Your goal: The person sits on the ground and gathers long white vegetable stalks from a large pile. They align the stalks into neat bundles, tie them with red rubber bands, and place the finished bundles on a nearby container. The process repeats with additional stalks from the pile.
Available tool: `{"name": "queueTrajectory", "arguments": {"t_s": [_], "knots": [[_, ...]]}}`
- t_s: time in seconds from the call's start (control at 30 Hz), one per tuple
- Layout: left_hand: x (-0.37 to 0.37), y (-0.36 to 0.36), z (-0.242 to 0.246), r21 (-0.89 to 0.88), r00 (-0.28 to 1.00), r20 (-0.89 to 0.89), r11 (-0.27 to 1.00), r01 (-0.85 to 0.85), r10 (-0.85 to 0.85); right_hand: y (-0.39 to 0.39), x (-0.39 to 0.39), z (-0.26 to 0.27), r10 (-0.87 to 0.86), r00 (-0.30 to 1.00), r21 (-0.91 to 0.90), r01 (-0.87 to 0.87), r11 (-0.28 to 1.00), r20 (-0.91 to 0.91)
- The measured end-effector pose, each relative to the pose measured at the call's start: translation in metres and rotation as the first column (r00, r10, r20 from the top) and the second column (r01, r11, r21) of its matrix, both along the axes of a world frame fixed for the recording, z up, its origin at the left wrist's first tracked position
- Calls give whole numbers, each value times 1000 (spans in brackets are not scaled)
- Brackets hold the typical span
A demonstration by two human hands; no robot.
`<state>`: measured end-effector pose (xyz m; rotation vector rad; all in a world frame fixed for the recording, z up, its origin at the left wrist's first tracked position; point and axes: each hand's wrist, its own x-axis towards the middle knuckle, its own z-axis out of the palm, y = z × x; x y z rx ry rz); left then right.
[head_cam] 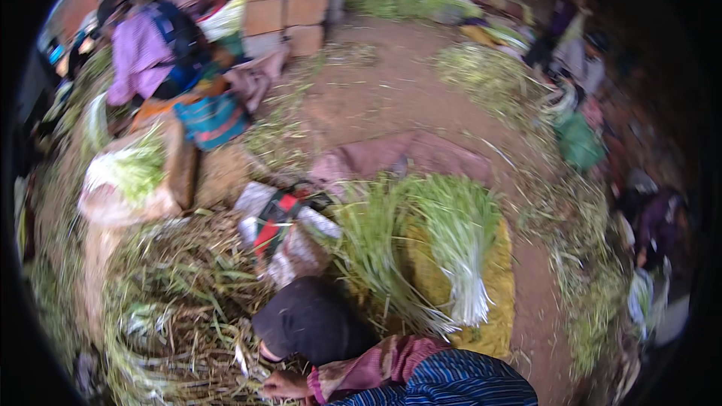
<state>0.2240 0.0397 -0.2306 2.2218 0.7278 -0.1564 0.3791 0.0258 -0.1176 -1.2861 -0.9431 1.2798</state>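
Observation:
Both of my hands are out of view. Before me at the bottom, a person in a dark cap (316,318) bends over, with a pink sleeve (389,358) and blue striped cloth (471,378). That person's hand (286,385) reaches to a heap of loose leaves and dry trimmings (192,293). To the right, a bundle of spring onions (457,225), white ends towards me, lies on a yellow sack (499,270). Beside it, more spring onions (372,242) are spread loosely. The picture is blurred, so fine detail is hidden.
A dull pink cloth (406,155) lies beyond the onions. Stacked brown blocks or boxes (285,5) stand at the back. Left, a person in a purple checked top (138,51) is near a blue bag (211,118) and pale greens (132,169). Other people (660,223) sit along the right.

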Motion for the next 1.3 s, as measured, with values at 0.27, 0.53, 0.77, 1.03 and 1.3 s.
{"name": "queueTrajectory", "arguments": {"t_s": [0.27,0.53,0.77,1.03,1.3], "knots": [[52,15,14,68,991,-50,990,125,-122,-10,-2,3,-21,981,78,6,997,191],[44,21,16,97,988,-49,984,149,-145,-16,-24,10,-33,973,150,-2,989,229],[33,19,14,122,988,-33,980,156,-154,-34,-27,58,-69,964,345,-25,938,256],[19,13,8,129,982,-57,974,186,-180,-125,78,110,-769,561,570,539,620,307],[-37,0,-8,169,892,-259,892,419,-370,-189,61,-78,-220,964,-436,263,860,149]]}}
